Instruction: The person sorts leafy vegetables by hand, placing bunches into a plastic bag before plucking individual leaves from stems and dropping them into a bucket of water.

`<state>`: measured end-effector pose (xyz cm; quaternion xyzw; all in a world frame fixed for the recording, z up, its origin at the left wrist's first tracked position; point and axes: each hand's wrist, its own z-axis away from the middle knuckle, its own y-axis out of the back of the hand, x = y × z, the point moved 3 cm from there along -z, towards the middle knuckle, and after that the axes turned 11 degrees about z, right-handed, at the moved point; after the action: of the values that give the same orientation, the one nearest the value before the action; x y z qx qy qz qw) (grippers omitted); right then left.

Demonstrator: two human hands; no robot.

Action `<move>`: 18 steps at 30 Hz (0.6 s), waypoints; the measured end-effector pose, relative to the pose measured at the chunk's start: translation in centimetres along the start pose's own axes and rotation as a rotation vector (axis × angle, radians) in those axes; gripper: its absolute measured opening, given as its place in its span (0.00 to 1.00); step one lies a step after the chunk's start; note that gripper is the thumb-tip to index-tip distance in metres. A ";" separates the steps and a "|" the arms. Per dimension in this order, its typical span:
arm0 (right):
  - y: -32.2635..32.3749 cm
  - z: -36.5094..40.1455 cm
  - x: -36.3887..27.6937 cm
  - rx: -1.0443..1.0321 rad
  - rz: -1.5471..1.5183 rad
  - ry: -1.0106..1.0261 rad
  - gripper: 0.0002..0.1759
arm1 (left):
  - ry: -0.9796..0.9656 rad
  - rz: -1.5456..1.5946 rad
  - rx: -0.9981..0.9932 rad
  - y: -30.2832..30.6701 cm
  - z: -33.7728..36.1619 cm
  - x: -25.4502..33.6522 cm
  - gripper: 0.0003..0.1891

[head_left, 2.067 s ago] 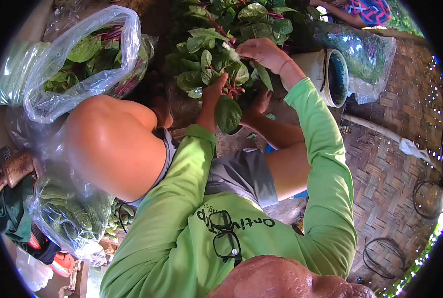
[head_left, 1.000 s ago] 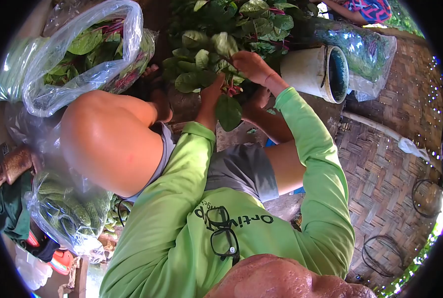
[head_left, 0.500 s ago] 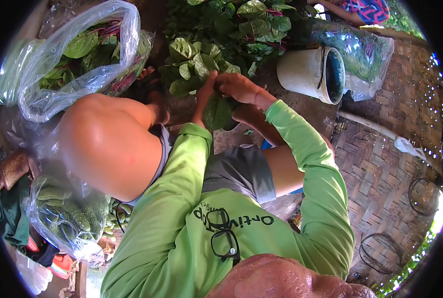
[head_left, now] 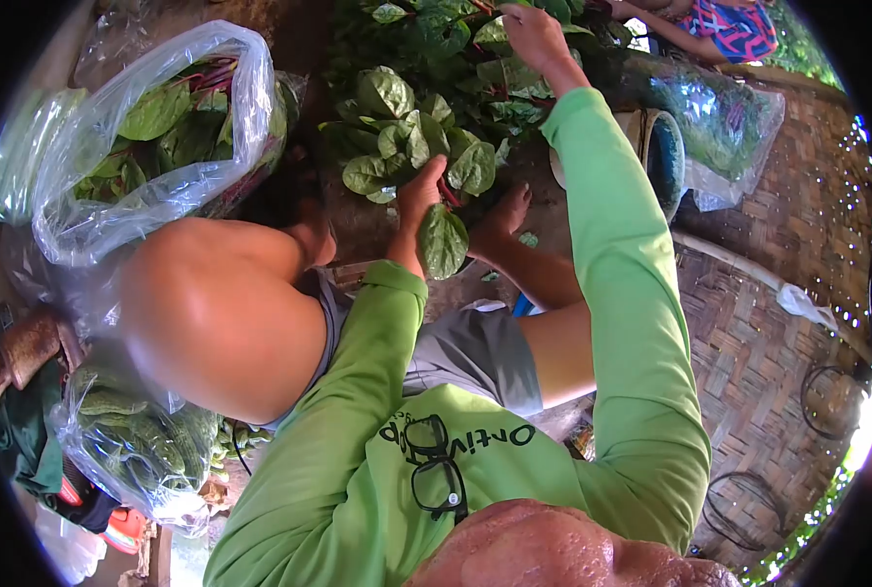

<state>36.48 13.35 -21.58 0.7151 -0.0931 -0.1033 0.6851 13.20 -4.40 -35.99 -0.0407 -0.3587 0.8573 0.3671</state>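
Note:
My left hand point(head_left: 419, 203) is closed around the red stems of a bunch of leafy greens point(head_left: 416, 137), glossy and dark green. One large leaf hangs below that fist, toward my lap. My right hand point(head_left: 539, 44) is stretched out to the far pile of leafy greens point(head_left: 436, 39). Its fingers are curled together at the leaves and stems near the top edge of the view; what is between them is hidden.
An open clear plastic bag point(head_left: 250, 98) with red-stemmed greens stands at the left. Below it lies a bag of ridged green vegetables point(head_left: 152, 445). A bucket point(head_left: 666, 161) is partly behind my right sleeve, near another filled bag point(head_left: 739, 127). Another person's arm point(head_left: 666, 29) shows beyond.
My right hand has left the bunch beside my left hand and moved up and right to the pile. My left hand has kept the bunch and moved slightly down.

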 end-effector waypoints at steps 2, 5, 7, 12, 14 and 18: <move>-1.1 -1.5 -1.1 -0.087 0.074 -0.010 0.16 | -0.024 -0.030 -0.038 0.2 -0.8 -0.2 0.17; -2.6 -3.1 -2.7 -0.214 0.183 -0.023 0.17 | -0.027 -0.096 -0.031 -0.2 -0.4 0.1 0.19; -2.7 -3.8 -3.4 -0.195 0.223 -0.014 0.16 | -0.008 -0.085 -0.028 -0.6 0.1 0.3 0.20; -9.8 -6.7 2.9 -0.215 -1.643 -0.494 0.17 | 0.064 0.007 -0.005 -0.7 -0.1 0.7 0.18; -1.9 -3.6 0.3 0.032 -0.574 0.072 0.15 | 0.076 0.019 0.011 -1.3 0.5 1.1 0.18; 7.0 3.3 -4.3 0.207 0.017 0.371 0.12 | -0.038 -0.009 -0.022 -1.7 0.9 1.2 0.23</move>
<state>31.50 11.01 -14.68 0.7876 0.0184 0.0460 0.6142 13.05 -3.34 -34.06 -0.0270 -0.3752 0.8523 0.3635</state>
